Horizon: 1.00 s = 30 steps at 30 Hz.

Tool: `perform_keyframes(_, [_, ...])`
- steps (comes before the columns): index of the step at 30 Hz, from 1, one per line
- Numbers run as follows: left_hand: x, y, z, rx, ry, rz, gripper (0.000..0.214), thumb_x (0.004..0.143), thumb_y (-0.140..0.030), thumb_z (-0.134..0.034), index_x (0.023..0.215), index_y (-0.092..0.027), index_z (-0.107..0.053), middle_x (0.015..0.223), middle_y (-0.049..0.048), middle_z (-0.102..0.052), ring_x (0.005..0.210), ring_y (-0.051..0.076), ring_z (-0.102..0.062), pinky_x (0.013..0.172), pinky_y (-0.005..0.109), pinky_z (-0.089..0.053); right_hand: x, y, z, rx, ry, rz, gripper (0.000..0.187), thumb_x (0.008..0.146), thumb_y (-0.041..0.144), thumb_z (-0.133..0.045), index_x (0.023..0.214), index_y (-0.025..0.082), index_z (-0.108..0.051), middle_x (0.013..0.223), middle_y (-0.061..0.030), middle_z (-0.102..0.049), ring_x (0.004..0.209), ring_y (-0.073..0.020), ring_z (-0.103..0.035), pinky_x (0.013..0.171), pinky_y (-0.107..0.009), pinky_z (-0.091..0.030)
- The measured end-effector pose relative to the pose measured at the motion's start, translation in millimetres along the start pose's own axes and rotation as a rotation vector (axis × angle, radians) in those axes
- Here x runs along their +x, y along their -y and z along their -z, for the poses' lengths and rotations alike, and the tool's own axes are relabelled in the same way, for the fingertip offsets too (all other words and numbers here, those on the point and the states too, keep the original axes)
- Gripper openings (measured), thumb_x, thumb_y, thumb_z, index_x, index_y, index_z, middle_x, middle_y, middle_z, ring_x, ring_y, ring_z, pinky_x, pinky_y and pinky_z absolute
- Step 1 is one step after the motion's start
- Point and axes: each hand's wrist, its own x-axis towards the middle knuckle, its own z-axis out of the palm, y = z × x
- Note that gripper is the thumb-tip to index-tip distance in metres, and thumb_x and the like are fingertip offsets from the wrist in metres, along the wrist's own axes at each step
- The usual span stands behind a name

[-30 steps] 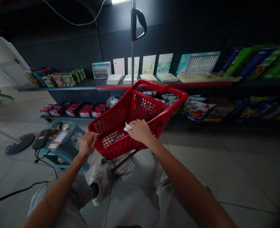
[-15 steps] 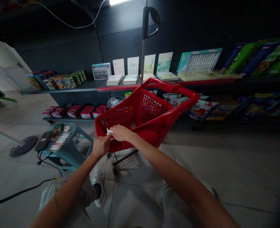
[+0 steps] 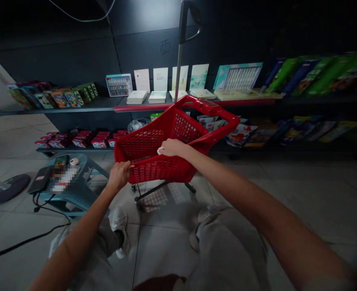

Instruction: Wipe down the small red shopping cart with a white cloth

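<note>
Ahead of the fingers of the right hand [image 3: 171,147], closed over a white scrap [image 3: 159,151] on the near rim, the red basket [image 3: 154,171] is open on top, with mesh walls fencing every side. A thin pole [image 3: 177,68] rises beyond its far rim, with shelves [image 3: 84,108] behind. Left of the left hand [image 3: 120,173], which grips the basket's corner, a cluttered stool [image 3: 84,171] stands near — open floor [image 3: 272,182] lies right of the fingers.

Both bare arms stretched forward, the left hand [image 3: 119,174] lower, fingers curled tight in a grip, the right hand [image 3: 170,147] higher and farther out, knuckles up, fingers bent closed.
</note>
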Motion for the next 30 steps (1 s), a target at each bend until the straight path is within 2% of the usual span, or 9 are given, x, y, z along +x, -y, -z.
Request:
perform_keyframes(3, [11.4,1.0,3.8,-0.011,0.020,0.021,0.030,0.106,-0.037,-0.039,0.091,-0.022,-0.059,0.091,0.0111,-0.072,0.090,0.026,-0.064,0.084,0.036,-0.041,-33.1,-51.1,-1.3,-0.116,-0.292,-0.111,0.049,0.105,0.037,-0.037,0.115,0.008,-0.075,0.116,-0.0227,-0.073,0.115,-0.0318,-0.067,0.100,-0.040,-0.047])
perform_keyframes(5, [18.4,1.7,4.4,-0.022,0.018,0.036,0.028,0.105,-0.035,-0.040,0.091,-0.021,-0.060,0.093,0.0117,-0.072,0.092,0.027,-0.064,0.084,0.036,-0.041,-52.5,-75.0,-3.9,-0.163,-0.475,-0.143,0.042,0.104,0.033,-0.040,0.114,0.009,-0.073,0.118,-0.0213,-0.070,0.120,-0.0330,-0.060,0.104,-0.043,-0.044])
perform_keyframes(7, [23.7,2.4,2.9,-0.035,0.009,0.037,0.030,0.105,-0.037,-0.041,0.089,-0.021,-0.061,0.092,0.0121,-0.072,0.093,0.028,-0.063,0.085,0.037,-0.041,-65.2,-87.0,-8.5,-0.164,-0.631,-0.178,0.037,0.102,0.031,-0.044,0.117,0.009,-0.070,0.123,-0.0209,-0.066,0.123,-0.0345,-0.055,0.106,-0.045,-0.043])
perform_keyframes(10, [29.9,3.4,-1.9,-0.047,-0.002,0.016,0.033,0.106,-0.039,-0.038,0.090,-0.021,-0.061,0.092,0.0117,-0.071,0.094,0.028,-0.062,0.086,0.038,-0.041,-70.3,-86.4,-19.7,-0.092,-0.799,-0.241,0.041,0.099,0.026,-0.047,0.133,0.007,-0.061,0.130,-0.0213,-0.060,0.125,-0.0345,-0.052,0.109,-0.047,-0.043])
perform_keyframes(14, [39.5,5.6,-8.0,-0.073,0.002,-0.018,0.036,0.106,-0.039,-0.034,0.086,-0.021,-0.058,0.091,0.0107,-0.070,0.094,0.026,-0.060,0.087,0.037,-0.041,-66.1,-76.7,-39.4,0.001,-0.919,-0.295,0.061,0.097,0.019,-0.044,0.156,0.006,-0.037,0.139,-0.0218,-0.055,0.129,-0.0329,-0.050,0.113,-0.048,-0.042])
perform_keyframes(17, [48.1,7.8,-11.4,-0.137,-0.013,-0.045,0.040,0.106,-0.040,-0.031,0.076,-0.022,-0.052,0.085,0.0093,-0.067,0.090,0.024,-0.058,0.091,0.037,-0.041,-64.5,-76.3,-54.1,0.038,-0.969,-0.365,0.068,0.097,0.021,-0.042,0.161,0.007,-0.027,0.139,-0.0238,-0.053,0.130,-0.0343,-0.051,0.110,-0.051,-0.045])
perform_keyframes(20, [53.1,9.3,-13.3,-0.199,-0.041,-0.069,0.043,0.105,-0.043,-0.031,0.073,-0.023,-0.049,0.081,0.0074,-0.063,0.088,0.022,-0.057,0.093,0.037,-0.042,-60.9,-79.8,-65.8,0.089,-1.027,-0.374,0.065,0.094,0.019,-0.045,0.157,0.010,-0.038,0.133,-0.0220,-0.056,0.125,-0.0343,-0.053,0.107,-0.051,-0.045])
perform_keyframes(24, [51.9,7.9,-11.2,-0.220,-0.032,-0.070,0.048,0.105,-0.048,-0.029,0.069,-0.023,-0.049,0.077,0.0066,-0.063,0.086,0.022,-0.058,0.089,0.035,-0.042,-52.5,-80.2,-74.5,0.170,-1.116,-0.380,0.047,0.089,0.019,-0.055,0.135,0.014,-0.058,0.121,-0.0177,-0.059,0.119,-0.0334,-0.053,0.107,-0.052,-0.041])
perform_keyframes(30, [53.6,-8.4,0.5,-0.033,0.108,0.081,0.062,0.104,-0.064,-0.023,0.085,-0.024,-0.067,0.081,0.0086,-0.073,0.085,0.026,-0.068,0.082,0.035,-0.044,-54.8,-71.3,-84.2,0.310,-1.225,-0.525,0.040,0.084,0.016,-0.058,0.124,0.016,-0.060,0.122,-0.0156,-0.057,0.122,-0.0317,-0.053,0.109,-0.051,-0.040])
